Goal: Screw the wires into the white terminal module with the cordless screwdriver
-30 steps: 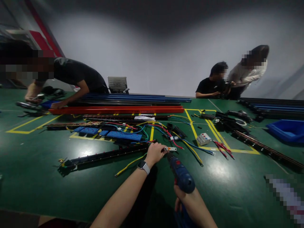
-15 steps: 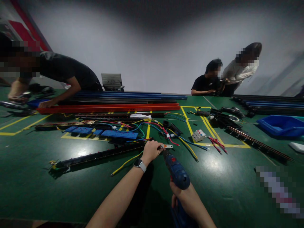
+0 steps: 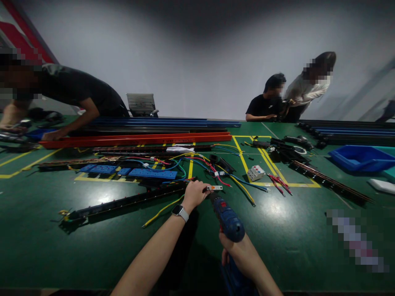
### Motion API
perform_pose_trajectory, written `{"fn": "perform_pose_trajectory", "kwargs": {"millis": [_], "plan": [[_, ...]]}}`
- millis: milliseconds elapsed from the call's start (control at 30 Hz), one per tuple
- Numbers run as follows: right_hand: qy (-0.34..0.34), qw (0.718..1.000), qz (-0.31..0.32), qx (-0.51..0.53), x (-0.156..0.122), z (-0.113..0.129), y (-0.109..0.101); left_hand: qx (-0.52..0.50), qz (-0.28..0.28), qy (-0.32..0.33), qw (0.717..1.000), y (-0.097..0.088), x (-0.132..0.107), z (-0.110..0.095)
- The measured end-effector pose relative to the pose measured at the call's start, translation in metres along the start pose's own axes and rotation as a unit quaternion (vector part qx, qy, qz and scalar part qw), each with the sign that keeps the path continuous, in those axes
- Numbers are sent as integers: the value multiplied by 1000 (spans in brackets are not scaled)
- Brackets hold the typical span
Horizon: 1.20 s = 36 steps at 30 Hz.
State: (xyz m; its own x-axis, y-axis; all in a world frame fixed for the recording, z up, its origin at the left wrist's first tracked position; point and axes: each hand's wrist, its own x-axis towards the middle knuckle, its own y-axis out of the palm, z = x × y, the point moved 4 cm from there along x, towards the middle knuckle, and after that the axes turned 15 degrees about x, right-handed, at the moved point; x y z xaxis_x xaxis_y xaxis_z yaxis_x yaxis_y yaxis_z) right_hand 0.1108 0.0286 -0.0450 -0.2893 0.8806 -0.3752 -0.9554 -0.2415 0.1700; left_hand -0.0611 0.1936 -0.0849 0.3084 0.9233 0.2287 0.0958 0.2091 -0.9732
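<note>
My left hand (image 3: 196, 194), with a watch on its wrist, is closed on a small white circuit breaker (image 3: 215, 188) with an orange part. My right hand (image 3: 230, 243) is wrapped round the grip of a blue cordless drill (image 3: 228, 222). The drill's chuck points away from me, close to the breaker and my left fingertips; I cannot tell whether its bit touches the breaker. Just left of my left hand lies a long black strip (image 3: 123, 201) with copper-coloured bars. A yellow wire (image 3: 162, 213) runs near my left wrist.
Blue socket modules (image 3: 154, 173), red wires (image 3: 279, 184) and a white multi-pole breaker (image 3: 256, 173) lie on the green table (image 3: 293, 230). An orange-red channel (image 3: 138, 139) spans the back. At right stands a blue bin (image 3: 361, 158). Co-workers are at the left and far right.
The whole view has shifted slightly, with things appearing a little further left and higher. Both hands keep their hold on the breaker and the drill.
</note>
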Motion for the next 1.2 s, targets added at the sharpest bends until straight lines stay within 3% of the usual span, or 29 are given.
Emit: {"fn": "perform_pose_trajectory", "kwargs": {"millis": [1200], "plan": [[-2,1000,7,-1,-1,1,0,1,-6,-1,1000,1,0,0]]}}
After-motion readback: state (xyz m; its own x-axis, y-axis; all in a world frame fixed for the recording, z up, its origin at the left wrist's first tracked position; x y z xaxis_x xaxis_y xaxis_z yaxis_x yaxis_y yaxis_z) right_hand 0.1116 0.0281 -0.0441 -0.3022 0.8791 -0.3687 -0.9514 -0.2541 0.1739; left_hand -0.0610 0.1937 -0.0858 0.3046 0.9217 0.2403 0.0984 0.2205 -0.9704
